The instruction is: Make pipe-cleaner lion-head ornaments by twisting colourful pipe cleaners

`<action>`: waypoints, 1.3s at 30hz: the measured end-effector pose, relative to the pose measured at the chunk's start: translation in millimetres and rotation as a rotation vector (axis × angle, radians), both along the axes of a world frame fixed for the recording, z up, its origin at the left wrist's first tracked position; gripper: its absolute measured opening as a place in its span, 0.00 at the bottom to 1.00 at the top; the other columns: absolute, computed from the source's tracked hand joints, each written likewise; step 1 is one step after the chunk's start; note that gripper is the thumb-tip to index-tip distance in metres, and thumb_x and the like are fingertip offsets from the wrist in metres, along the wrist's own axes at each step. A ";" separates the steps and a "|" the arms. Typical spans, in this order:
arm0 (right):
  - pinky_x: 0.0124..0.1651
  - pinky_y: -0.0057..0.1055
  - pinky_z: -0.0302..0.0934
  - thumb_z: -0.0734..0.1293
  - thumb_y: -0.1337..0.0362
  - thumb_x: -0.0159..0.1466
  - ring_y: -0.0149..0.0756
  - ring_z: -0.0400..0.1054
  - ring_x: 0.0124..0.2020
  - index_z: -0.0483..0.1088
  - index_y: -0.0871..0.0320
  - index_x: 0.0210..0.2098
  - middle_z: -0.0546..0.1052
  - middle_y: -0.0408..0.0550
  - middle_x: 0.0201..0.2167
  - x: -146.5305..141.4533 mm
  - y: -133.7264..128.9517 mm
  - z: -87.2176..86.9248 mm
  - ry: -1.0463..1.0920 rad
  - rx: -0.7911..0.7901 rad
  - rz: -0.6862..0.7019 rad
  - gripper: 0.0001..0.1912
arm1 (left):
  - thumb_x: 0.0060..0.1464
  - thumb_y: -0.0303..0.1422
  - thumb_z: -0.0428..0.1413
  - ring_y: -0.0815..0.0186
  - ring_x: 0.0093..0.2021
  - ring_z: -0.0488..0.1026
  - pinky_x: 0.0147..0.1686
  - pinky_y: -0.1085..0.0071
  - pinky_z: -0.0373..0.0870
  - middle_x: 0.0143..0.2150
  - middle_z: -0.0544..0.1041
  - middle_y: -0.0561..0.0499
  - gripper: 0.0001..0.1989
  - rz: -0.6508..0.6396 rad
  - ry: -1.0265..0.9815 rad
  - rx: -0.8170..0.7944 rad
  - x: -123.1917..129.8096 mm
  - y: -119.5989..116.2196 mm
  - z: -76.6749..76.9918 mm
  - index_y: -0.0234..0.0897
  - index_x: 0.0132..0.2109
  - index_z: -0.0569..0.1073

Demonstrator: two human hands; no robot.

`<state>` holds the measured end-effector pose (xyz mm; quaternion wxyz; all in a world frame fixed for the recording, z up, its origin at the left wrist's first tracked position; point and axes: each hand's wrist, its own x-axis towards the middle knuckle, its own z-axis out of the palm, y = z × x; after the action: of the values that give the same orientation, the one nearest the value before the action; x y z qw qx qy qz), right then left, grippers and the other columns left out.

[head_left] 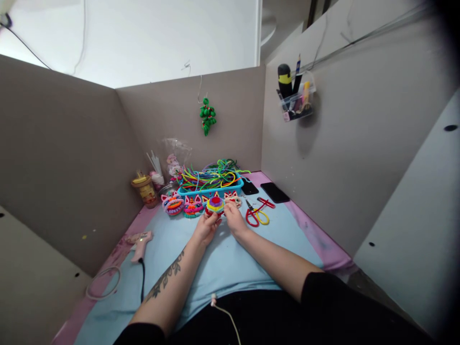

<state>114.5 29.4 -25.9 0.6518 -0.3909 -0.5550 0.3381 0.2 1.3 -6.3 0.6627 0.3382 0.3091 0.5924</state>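
A round pipe-cleaner craft piece point(215, 204), ringed in purple, red, yellow and white, is gripped by my left hand point(209, 226), with the thumb on its near side. My right hand point(232, 214) is closed in a pinch at the piece's right edge; what lies between its fingertips is too small to make out. Just behind both hands stand several pipe-cleaner animal heads, among them a pink and purple one point(172, 204) and a pink and teal one point(193, 207). Scissors point(257, 214) with red and yellow handles lie to the right of my right hand.
Behind the heads, a blue basket point(215, 190) is heaped with colourful pipe cleaners. A pink glue gun point(142, 244) with a black cord lies left. A brown cup point(145, 190) stands back left. Two dark phones, one here point(275, 192), lie back right. Grey partitions point(230, 115) enclose the table.
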 end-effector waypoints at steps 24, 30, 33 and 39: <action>0.46 0.38 0.61 0.65 0.62 0.57 0.41 0.62 0.47 0.70 0.56 0.35 0.67 0.51 0.42 13.0 -20.6 23.7 -0.242 0.199 -0.147 0.07 | 0.31 0.36 0.68 0.70 0.29 0.70 0.32 0.74 0.64 0.26 0.75 0.50 0.16 0.224 0.133 0.034 2.7 -1.8 5.1 0.32 0.27 0.73; 0.53 0.44 0.55 0.64 0.66 0.59 0.43 0.59 0.48 0.72 0.56 0.33 0.66 0.52 0.42 22.2 -21.5 27.8 -0.633 0.427 -0.256 0.04 | 0.30 0.36 0.69 0.70 0.29 0.71 0.33 0.73 0.64 0.26 0.75 0.50 0.17 0.203 0.160 0.042 1.9 -1.7 2.5 0.32 0.24 0.71; 0.52 0.44 0.55 0.64 0.66 0.60 0.43 0.59 0.47 0.72 0.56 0.33 0.67 0.52 0.42 23.5 -21.5 29.1 -0.716 0.461 -0.262 0.05 | 0.29 0.36 0.69 0.70 0.29 0.71 0.34 0.72 0.65 0.27 0.75 0.50 0.18 0.208 0.187 0.033 1.3 -1.8 2.2 0.31 0.26 0.71; 0.53 0.42 0.54 0.63 0.67 0.60 0.43 0.58 0.47 0.70 0.57 0.30 0.70 0.51 0.41 23.4 -22.0 30.5 -0.836 0.523 -0.283 0.04 | 0.31 0.38 0.68 0.69 0.28 0.70 0.32 0.72 0.65 0.26 0.74 0.50 0.18 0.195 0.261 0.076 -0.4 -0.6 0.7 0.31 0.26 0.71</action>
<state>137.9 7.4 4.6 0.4896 -0.3878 -0.7759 -0.0887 -0.2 0.7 -5.6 0.5428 0.4055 0.4012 0.6164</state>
